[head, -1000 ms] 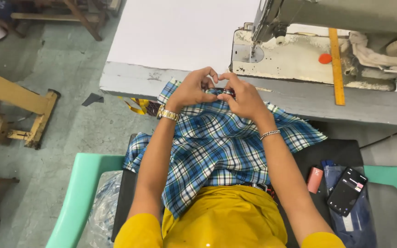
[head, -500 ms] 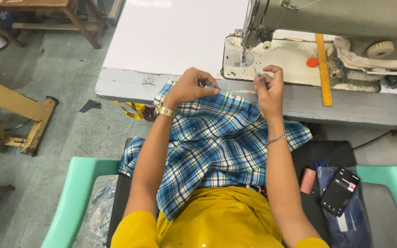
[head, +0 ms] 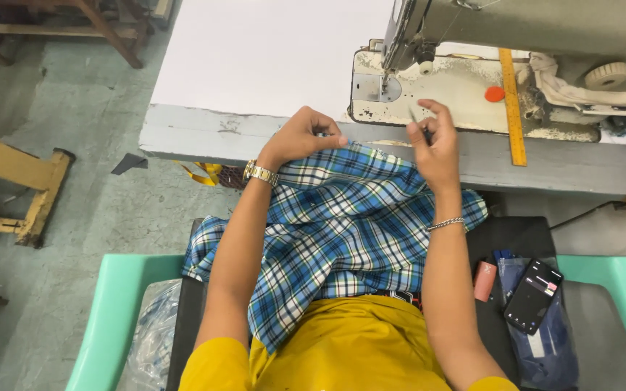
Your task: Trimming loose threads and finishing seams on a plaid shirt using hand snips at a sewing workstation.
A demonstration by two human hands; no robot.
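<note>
The right hand has dropped back a little from the sewing machine since half a second ago, and now floats over the table edge. Its fingers are curled around a small thin tool; I cannot tell what it is. The left hand has stayed put, pinching the far edge of the blue checked cloth. The cloth runs long from the table edge down to the lap, spreading wide near the person. A phone lies on the right.

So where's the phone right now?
In the head view, the phone lies low on the person's right, on a blue pouch beside the right arm, next to a small pink tube.
</note>
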